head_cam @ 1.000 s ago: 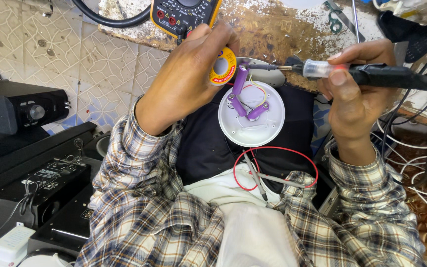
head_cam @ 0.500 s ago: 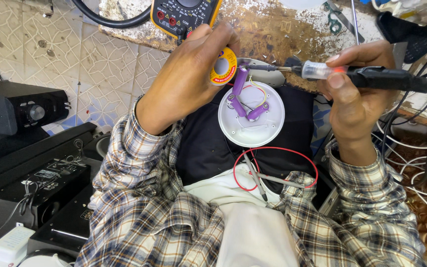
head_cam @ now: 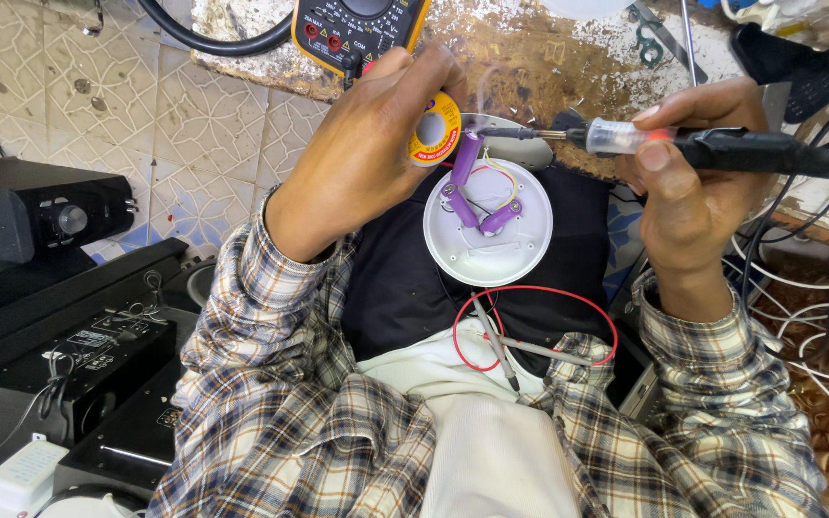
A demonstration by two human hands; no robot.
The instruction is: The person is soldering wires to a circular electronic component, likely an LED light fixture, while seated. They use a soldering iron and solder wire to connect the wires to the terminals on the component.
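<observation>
Soldering iron (head_cam: 722, 149) in the right hand (head_cam: 688, 197), solder spool (head_cam: 437, 129) in the left hand (head_cam: 362, 168), both over a white round lamp base (head_cam: 488, 223).

Fingers of the right hand are clenched round the black handle, the iron lying level with its tip pointing left — a thin wisp of smoke rises just beside it. Left hand grasps the yellow spool at the base's upper left edge. The base rests on the person's lap, on dark cloth, and carries three purple cylindrical cells (head_cam: 464, 158) (one stands tilted up toward the tip). Below it a red wire (head_cam: 530, 326) loops over two test probes (head_cam: 496, 341). A yellow multimeter (head_cam: 357, 29) sits above on the worn surface (head_cam: 530, 48); black audio gear (head_cam: 40, 216) stands to the left.
</observation>
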